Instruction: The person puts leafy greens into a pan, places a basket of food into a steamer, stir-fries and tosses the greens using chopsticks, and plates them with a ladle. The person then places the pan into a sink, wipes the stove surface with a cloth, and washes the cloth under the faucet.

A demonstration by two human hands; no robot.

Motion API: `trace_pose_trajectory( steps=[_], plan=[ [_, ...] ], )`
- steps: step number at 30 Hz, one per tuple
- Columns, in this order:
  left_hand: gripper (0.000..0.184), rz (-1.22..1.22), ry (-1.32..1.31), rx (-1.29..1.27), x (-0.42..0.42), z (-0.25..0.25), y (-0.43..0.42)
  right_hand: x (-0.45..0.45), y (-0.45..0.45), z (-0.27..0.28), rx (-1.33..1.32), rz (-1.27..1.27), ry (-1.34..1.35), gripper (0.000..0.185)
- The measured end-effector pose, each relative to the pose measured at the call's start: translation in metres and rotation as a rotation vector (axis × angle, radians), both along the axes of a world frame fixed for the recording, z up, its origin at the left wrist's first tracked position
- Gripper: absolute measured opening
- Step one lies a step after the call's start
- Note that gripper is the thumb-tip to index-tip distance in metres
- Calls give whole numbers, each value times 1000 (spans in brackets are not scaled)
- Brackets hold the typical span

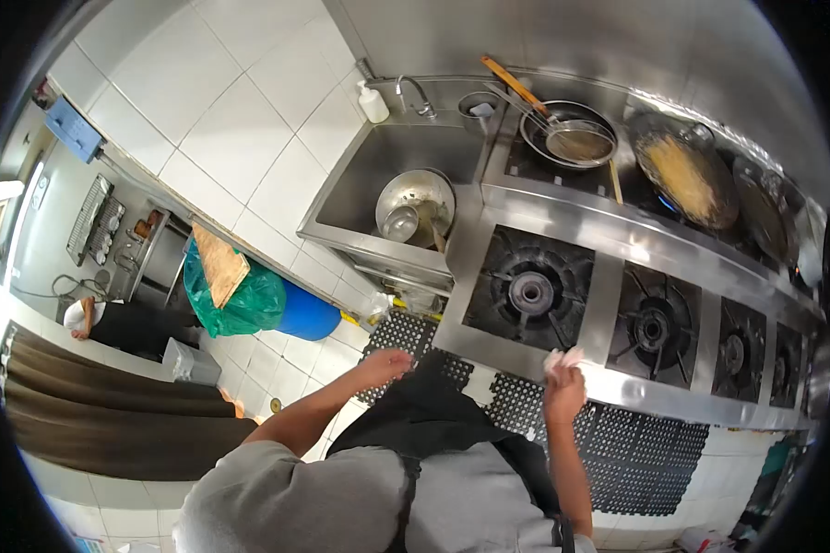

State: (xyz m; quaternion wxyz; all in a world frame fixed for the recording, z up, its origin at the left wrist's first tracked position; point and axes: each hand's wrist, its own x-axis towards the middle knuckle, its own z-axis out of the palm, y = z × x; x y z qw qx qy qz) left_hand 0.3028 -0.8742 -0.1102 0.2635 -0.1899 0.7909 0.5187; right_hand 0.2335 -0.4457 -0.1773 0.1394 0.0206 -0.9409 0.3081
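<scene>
My right hand (563, 392) is at the front edge of the steel stove (599, 373), its fingers closed on a small pale cloth or tissue (564, 358). My left hand (387, 367) hangs beside the black apron (424, 405), fingers curled; whether anything is in it is too small to tell. Beyond my hands lie the front burners (531, 292) with nothing on them. On the back row stand a pan (535, 138) with a strainer (581, 143) across it and a wok (650, 161) holding yellowish food (681, 180) over a blue flame.
A sink (341, 175) holds a metal bowl (392, 189) and a ladle, with a soap bottle (373, 103) beside the tap. A blue bin (309, 311) with a green bag (249, 318) stands left. Another person (129, 327) works far left. Black mats (636, 461) cover the floor.
</scene>
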Motion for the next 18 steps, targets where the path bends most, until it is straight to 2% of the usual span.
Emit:
trace_pose_trajectory(
  steps=[1,2,3,4,5,7,8,9,11,13,14,15,17,18],
  plan=[
    [32,5,86,60,-23,-5,-22,-5,-21,6,-24,49,-47,14],
    [33,127,117,206,-50,7,-35,-12,-38,12,-53,91,-102,17],
    [34,110,164,133,-80,27,-55,-20,-55,18,-81,132,-162,20],
    [33,117,244,86,-111,21,-87,-30,-72,20,-107,172,-228,22],
    [33,175,244,150,-143,7,-131,-38,-86,15,-185,152,-299,25],
    [30,290,254,121,-215,34,-182,-52,-98,-1,-341,82,-447,30],
    [28,344,289,115,-253,25,-213,-59,-98,-8,-408,-41,-641,36],
    [26,384,308,20,-290,8,-242,-57,-84,-36,-575,-106,-724,32],
    [27,302,225,-133,-345,-19,-286,-58,-89,5,-852,-389,-820,28],
    [34,338,-36,153,-373,-53,-283,-61,-91,27,-1191,-605,-645,28],
    [38,341,-165,246,-375,-59,-267,-69,-103,62,-1267,-605,-616,34],
    [38,278,-288,228,-382,-70,-252,-85,-118,101,-1174,-516,-609,39],
    [38,51,-310,193,-384,-89,-231,-95,-115,142,-1161,-421,-612,48],
    [38,-40,-328,181,-386,-90,-224,-102,-120,158,-1218,-405,-532,51]
  ],
)
